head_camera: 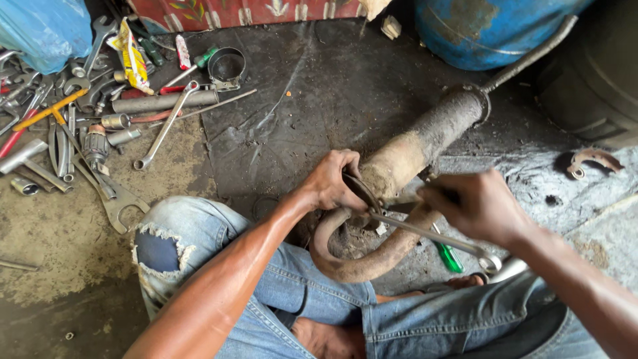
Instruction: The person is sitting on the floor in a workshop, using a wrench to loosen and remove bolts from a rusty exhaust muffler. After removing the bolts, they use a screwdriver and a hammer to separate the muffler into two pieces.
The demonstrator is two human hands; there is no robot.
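Denim-clad knees (199, 239) fill the bottom of the frame, torn at one knee, with a bare foot (325, 339) tucked between them; the person sits on the oily floor (299, 86) with the work drawn in close.

Across the legs, lower centre, lies a rusty exhaust pipe (352, 262), its curved end hooked toward the body and its thicker muffler (425, 136) slanting off to the upper right, where a thin rod (531, 56) continues from it. Resting it this way seems to keep the joint between bend and muffler within easy reach of both hands.

The left hand (332, 181) is closed around that joint, fingers wrapped over a dark metal band (362, 191) there, apparently steadying it. The right hand (475, 206), right of centre, is clenched on the shank of a long spanner (432, 234) whose near end meets the joint and whose ring end sticks out lower right. The grip far along the handle would give leverage. A green-handled screwdriver (450, 257) lies just under the spanner, beside the pipe.

Upper left, well apart from the hands, a loose heap of tools (73, 126) is spread out: wrenches, sockets, a steel tube (163, 102), a round clamp ring (226, 65). A blue drum (478, 30) stands at the upper right, and a curved bracket (595, 159) lies at the right edge.
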